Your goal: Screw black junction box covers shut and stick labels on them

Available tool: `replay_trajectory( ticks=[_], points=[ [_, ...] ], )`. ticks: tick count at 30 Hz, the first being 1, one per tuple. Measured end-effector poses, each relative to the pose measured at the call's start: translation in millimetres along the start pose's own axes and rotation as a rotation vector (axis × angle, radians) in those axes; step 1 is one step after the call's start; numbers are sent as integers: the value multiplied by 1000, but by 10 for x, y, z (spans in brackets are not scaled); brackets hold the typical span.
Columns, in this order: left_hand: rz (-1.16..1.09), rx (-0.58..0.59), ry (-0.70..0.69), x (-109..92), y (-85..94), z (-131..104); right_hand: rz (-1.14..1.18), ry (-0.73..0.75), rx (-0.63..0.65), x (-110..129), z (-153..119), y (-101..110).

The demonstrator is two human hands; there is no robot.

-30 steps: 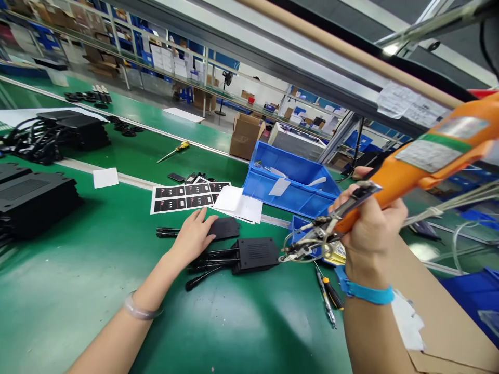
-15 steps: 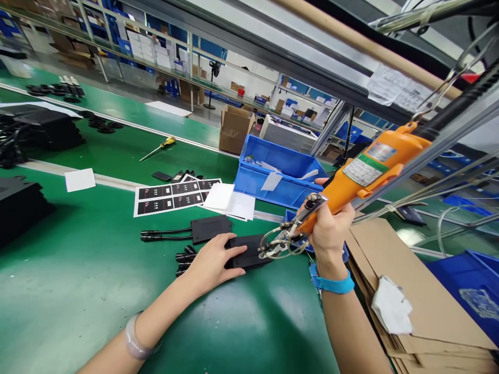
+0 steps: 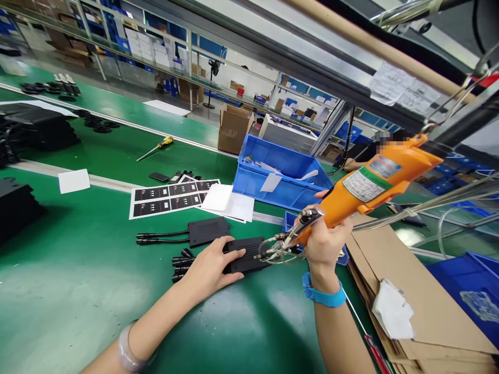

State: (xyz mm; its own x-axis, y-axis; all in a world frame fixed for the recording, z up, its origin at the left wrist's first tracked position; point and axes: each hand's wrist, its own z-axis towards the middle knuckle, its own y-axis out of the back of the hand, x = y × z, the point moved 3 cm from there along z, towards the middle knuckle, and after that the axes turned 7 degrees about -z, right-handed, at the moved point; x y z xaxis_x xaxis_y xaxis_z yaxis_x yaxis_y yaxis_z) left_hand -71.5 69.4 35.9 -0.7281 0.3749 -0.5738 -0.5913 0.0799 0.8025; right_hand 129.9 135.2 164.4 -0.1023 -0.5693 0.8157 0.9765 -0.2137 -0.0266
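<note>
My right hand [image 3: 325, 241] is wrapped round an orange electric screwdriver [image 3: 366, 182], held at a slant with its tip down on a black plastic box [image 3: 249, 249]. Thin clear tubes and metal fittings surround the tip and partly hide it. My left hand [image 3: 216, 265] grips the same box from its left end, thumb along the near edge and fingers over the top. Black cable connectors [image 3: 181, 265] stick out to the left from under that hand. Just behind lies a second black box [image 3: 208, 231] with two cables.
Behind the boxes are printed label sheets [image 3: 167, 197], white papers [image 3: 216, 197] and a blue bin [image 3: 276, 176]. A yellow-handled screwdriver [image 3: 166, 141] lies further back. Flat cardboard [image 3: 413, 275] is stacked on the right, beside a red-handled screwdriver [image 3: 374, 350]. Black housings [image 3: 19, 208] stand left.
The electric screwdriver and my right hand have shifted slightly, the tool's top end tipping right and down. My left hand stays on the box. A red-handled screwdriver has come into sight.
</note>
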Motion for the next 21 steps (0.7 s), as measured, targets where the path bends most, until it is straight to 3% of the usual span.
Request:
replay_trajectory(
  ticks=[8, 12, 16, 21],
  points=[
    [25, 4, 4, -14, -10, -12, -63, 35, -34, 4, -72, 109],
    [64, -7, -10, -8, -17, -34, -18, 70, -90, 267, 232, 102],
    [86, 19, 19, -3, -1, -40, 89, 151, -119, 472, 575, -41],
    [73, 82, 64, -13, 9, -18, 131, 36, -66, 224, 602, -243]
  ],
)
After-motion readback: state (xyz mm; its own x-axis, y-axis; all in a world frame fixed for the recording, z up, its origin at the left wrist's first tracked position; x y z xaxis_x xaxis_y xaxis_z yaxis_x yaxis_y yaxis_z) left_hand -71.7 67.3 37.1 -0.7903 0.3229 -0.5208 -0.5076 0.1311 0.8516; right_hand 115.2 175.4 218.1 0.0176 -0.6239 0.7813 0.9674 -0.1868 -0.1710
